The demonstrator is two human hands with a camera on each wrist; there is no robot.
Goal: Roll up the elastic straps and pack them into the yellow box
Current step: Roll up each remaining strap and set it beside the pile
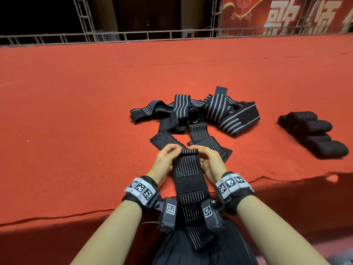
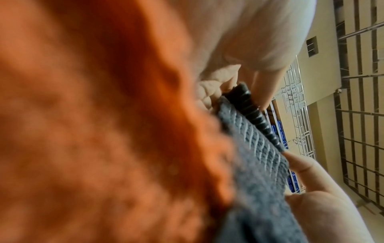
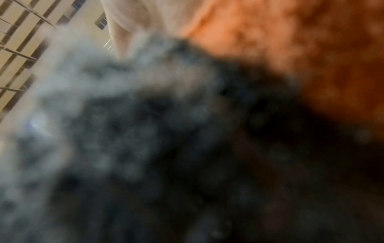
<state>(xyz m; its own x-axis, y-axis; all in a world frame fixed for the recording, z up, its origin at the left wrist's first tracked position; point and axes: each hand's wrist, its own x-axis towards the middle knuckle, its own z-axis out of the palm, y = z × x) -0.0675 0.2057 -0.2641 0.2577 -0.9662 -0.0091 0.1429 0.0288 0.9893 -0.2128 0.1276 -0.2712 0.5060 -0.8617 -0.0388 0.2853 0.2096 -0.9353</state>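
While a wide red carpet with a short, felt-like pile covers the whole work surface, its front edge falls in a soft fold near the person's lap. Behind it stands a grey metal truss railing, and to the right hangs a red banner with large pale Chinese characters, cut off by the frame so I cannot read them fully. On the middle of the carpet lies a loose pile of straps, black elastic with grey lengthwise stripes, some wide and flat, some twisted over each other. Well apart to the right, four rolled straps lie side by side in a row, each a thick black cylinder. Nearest to the person is the strap being rolled; it is ribbed, thin-striped and has a plain black fuzzy patch across it, and its long tail runs over the carpet edge down to the dark clothing. The left hand and the right hand each pinch one side of its far end, where a small tight roll begins; the left wrist view shows the thumb and curled fingers around this roll. Both wrists carry bands with black-and-white square code markers. The right wrist view is only blurred dark fabric.
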